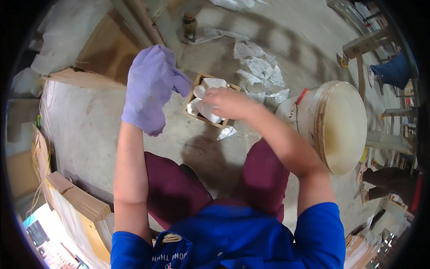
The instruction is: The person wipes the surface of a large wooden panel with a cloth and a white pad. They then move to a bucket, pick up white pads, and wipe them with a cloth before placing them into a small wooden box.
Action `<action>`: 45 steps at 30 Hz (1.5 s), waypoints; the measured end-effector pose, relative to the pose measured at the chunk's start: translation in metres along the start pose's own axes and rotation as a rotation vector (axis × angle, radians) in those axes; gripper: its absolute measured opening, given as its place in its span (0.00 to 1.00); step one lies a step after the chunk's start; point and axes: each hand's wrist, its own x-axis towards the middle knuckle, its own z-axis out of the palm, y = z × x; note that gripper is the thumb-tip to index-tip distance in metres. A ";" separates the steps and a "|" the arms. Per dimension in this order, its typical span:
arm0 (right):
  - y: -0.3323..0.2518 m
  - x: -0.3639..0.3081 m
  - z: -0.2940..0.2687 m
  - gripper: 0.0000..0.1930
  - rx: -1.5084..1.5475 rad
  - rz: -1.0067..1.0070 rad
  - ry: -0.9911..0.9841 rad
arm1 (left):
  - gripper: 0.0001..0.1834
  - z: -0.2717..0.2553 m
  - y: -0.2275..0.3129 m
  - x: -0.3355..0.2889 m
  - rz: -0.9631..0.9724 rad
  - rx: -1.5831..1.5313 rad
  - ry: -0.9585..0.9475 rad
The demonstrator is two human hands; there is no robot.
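Note:
My left hand point(150, 87) is raised to the left of a small wooden box point(191, 112), covered by a thick lavender knit mitt or glove. Its thumb points right toward the box; the other fingers are hidden inside the fabric. Bare and reaching in from the right, my right hand point(228, 102) bends its fingers over a smooth white piece point(209, 112) in the box. Other white pieces point(214, 83) lie in the box around the fingertips. What exactly they are is not clear.
Crumpled clear plastic scraps point(260, 67) are scattered on the concrete floor beyond the box. A large white bucket point(342, 127) lies on its side at my right. A dark jar point(190, 27) stands at the back. Cardboard point(107, 47) and stacked boards point(78, 197) are on the left.

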 end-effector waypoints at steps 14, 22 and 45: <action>0.160 -0.320 -0.115 0.08 -0.078 0.658 0.041 | 0.19 0.008 0.029 -0.004 -0.196 -0.251 0.134; 0.227 -0.283 -0.004 0.21 -0.298 0.654 -0.209 | 0.13 -0.038 0.117 -0.002 -0.870 -1.034 0.004; 0.219 -0.291 0.004 0.19 -0.272 0.651 -0.498 | 0.35 0.027 0.245 0.009 -0.485 -0.736 -0.496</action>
